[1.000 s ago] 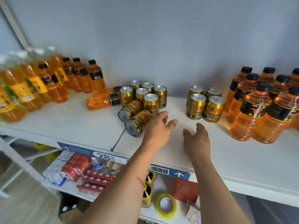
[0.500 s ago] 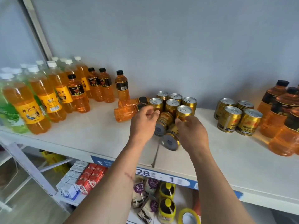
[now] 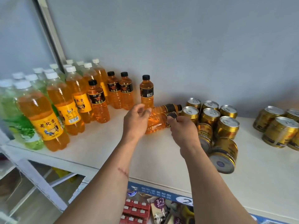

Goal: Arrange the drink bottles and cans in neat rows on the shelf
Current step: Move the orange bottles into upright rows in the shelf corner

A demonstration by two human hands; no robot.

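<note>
Two small orange bottles with black caps lie on their sides on the white shelf, caps to the right. My right hand pinches the cap end of the nearer lying bottle. My left hand hovers at that bottle's base with fingers loosely curled, touching or just short of it. The farther lying bottle is behind. Upright gold cans stand right of the hands, and two gold cans lie tipped in front of them.
Three black-capped orange bottles stand by the wall, a fourth further forward. Tall white-capped orange and green bottles fill the left. More gold cans stand at the right. A lower shelf holds red packs.
Both hands moved left from the tipped gold cans to the lying orange bottles. My right hand took hold of the nearer bottle's cap. The view shifted left.
</note>
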